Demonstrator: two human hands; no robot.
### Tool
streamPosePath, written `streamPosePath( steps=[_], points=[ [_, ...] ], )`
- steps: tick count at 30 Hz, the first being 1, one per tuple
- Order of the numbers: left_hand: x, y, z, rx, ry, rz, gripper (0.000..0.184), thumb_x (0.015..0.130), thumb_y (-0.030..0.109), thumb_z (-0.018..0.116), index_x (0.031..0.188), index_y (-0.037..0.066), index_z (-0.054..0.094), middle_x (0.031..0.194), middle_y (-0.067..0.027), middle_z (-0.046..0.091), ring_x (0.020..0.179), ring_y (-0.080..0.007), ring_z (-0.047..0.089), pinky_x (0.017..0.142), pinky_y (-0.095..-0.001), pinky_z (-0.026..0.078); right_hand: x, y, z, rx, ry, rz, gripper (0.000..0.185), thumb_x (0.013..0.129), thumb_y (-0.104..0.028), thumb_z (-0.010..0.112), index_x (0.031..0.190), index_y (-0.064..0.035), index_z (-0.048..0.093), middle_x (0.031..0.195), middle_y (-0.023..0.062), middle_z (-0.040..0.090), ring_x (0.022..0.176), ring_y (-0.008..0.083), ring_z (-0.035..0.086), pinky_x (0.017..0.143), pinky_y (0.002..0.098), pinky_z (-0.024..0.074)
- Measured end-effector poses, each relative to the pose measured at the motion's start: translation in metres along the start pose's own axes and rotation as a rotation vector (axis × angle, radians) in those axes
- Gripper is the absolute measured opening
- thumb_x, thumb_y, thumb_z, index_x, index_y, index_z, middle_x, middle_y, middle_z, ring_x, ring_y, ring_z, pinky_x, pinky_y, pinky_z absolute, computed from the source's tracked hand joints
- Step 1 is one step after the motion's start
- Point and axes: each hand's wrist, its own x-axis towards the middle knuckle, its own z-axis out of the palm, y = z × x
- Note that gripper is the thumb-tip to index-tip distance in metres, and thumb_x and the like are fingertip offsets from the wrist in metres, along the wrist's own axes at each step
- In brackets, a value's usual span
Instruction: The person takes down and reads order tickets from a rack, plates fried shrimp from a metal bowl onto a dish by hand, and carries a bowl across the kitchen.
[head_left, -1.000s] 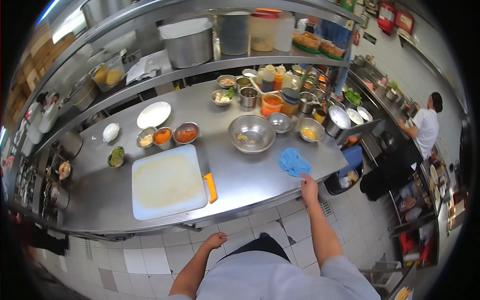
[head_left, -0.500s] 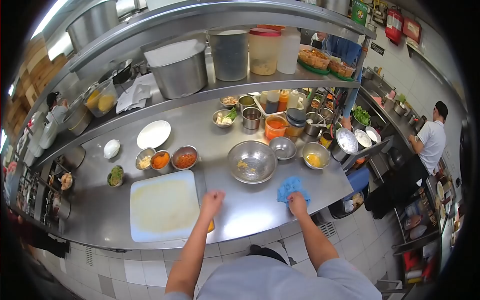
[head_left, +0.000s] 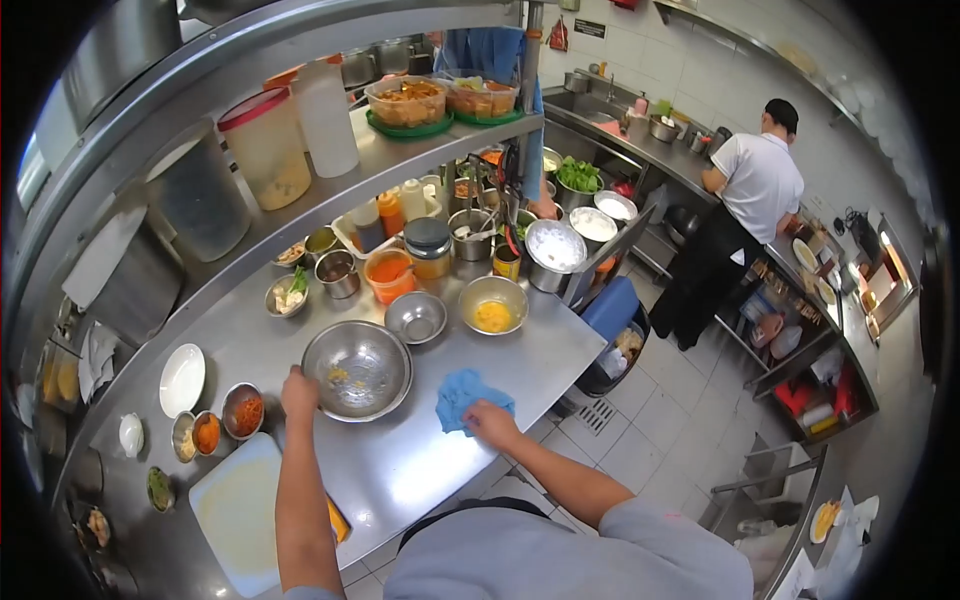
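Observation:
My left hand is closed at the left rim of a large metal bowl with yellowish bits in it. The fingertips are too small to tell whether they grip the rim. My right hand is closed on the edge of a crumpled blue cloth lying on the steel counter. Behind the large bowl sits a smaller metal bowl, and to its right a bowl with yellow egg. A cutting board lies at the left, with an orange-handled tool beside it, partly behind my left forearm.
Small bowls of orange food and a white oval plate stand at the left. Sauce bottles and an orange tub are at the back, under a shelf with containers. A co-worker stands at the far right counter.
The view has turned right. My left hand has risen from below the counter edge, passed over the board and reached the large bowl. My right hand has moved farther onto the cloth.

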Motion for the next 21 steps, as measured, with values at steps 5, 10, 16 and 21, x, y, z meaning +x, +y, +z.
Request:
streamPosePath(
  steps=[5,10,16,21],
  points=[
    [0.02,0.012,-0.043,-0.075,0.186,0.231,0.033,0.083,0.014,0.065,0.114,0.0,0.061,0.108,-0.0271,0.07,0.104,-0.0461,0.066,0.089,-0.0524,0.053,0.002,-0.008,0.006,-0.059,0.027,-0.01,0.014,0.083,-0.01,0.07,0.097,-0.0111,0.072,0.096,0.0109,0.065,0.086,0.0286,0.067,0.079,0.0399,0.054],
    [-0.036,0.028,-0.081,-0.134,0.422,0.541,0.022,0.08,0.003,0.064,0.101,0.009,0.063,0.118,-0.0152,0.064,0.099,-0.0385,0.066,0.08,-0.0483,0.054,0.01,-0.012,0.011,0.004,0.033,-0.045,0.015,0.081,-0.007,0.07,0.096,-0.0097,0.072,0.094,0.011,0.065,0.085,0.0288,0.067,0.077,0.0396,0.0536],
    [-0.063,0.005,-0.062,-0.09,0.456,0.539,0.021,0.075,-0.002,0.066,0.093,0.009,0.061,0.122,-0.008,0.061,0.111,-0.0321,0.062,0.079,-0.0449,0.058,0.021,-0.025,0.02,-0.072,0.028,-0.017,0.016,0.08,-0.007,0.073,0.096,-0.0078,0.072,0.093,0.0111,0.065,0.083,0.0266,0.065,0.076,0.0373,0.0533],
    [-0.073,-0.008,-0.032,-0.511,0.523,0.128,0.015,0.079,-0.001,0.065,0.092,0.0,0.056,0.111,-0.0196,0.059,0.098,-0.0399,0.06,0.078,-0.0482,0.049,0.03,-0.009,0.023,0.111,-0.029,-0.039,0.018,0.08,-0.005,0.077,0.097,-0.0051,0.072,0.095,0.0093,0.066,0.083,0.0217,0.063,0.077,0.0335,0.0527]
  ],
)
